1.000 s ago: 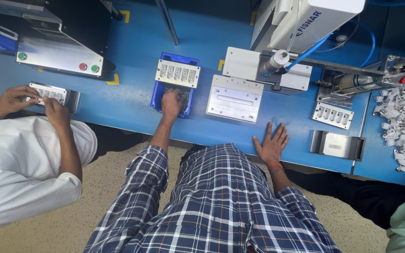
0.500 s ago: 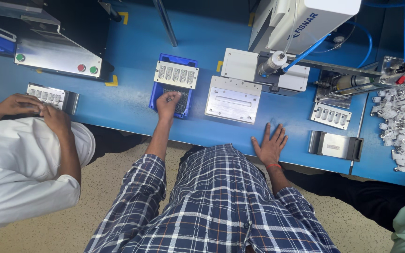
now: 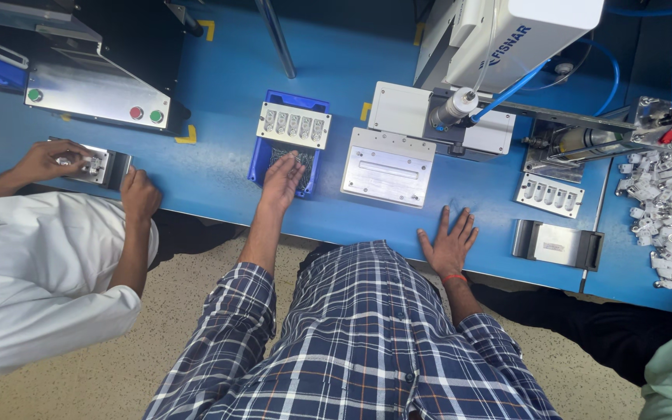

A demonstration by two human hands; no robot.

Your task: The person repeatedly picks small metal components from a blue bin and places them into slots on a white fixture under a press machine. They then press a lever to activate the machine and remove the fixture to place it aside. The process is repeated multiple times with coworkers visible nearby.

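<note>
My left hand (image 3: pixel 283 180) reaches into a blue bin (image 3: pixel 260 162) of small dark parts, fingertips down among them; nothing shows in its grasp. A white tray (image 3: pixel 293 124) with several slots lies across the bin's far end. My right hand (image 3: pixel 449 243) rests flat on the blue table (image 3: pixel 211 167) near its front edge, fingers spread, holding nothing. A grey metal fixture plate (image 3: pixel 387 167) sits between the two hands, just beyond them.
A white dispensing machine (image 3: pixel 507 31) with blue hoses stands behind the plate. To the right lie a white slotted tray (image 3: pixel 550 194), a metal holder (image 3: pixel 558 243) and a pile of white parts (image 3: pixel 666 202). A co-worker's hands (image 3: pixel 48 159) work at a small fixture (image 3: pixel 106 166) on the left, by a button box (image 3: pixel 95 97).
My left hand has drawn back slightly toward the bin's near end. The co-worker's hands have shifted on their fixture. My right hand has stayed flat in place.
</note>
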